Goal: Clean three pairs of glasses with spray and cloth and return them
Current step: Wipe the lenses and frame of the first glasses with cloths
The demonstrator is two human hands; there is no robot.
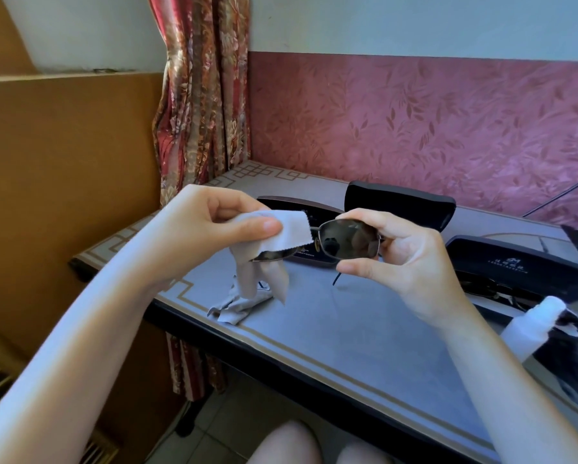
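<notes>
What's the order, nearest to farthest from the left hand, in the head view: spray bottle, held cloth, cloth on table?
1. Held cloth, pinched in the left hand.
2. Cloth on table, just below.
3. Spray bottle, far right.

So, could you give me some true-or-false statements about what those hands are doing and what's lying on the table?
1. The right hand pinches the sunglasses by one lens rim. True.
2. The left hand holds nothing. False: it holds a pale cloth against the other lens.
3. The sunglasses lie flat on the table. False: they are held in the air above it.
4. Every case on the table is closed. False: the black case behind the sunglasses stands open.
5. A white bottle lies on the table by the right forearm. True.
</notes>
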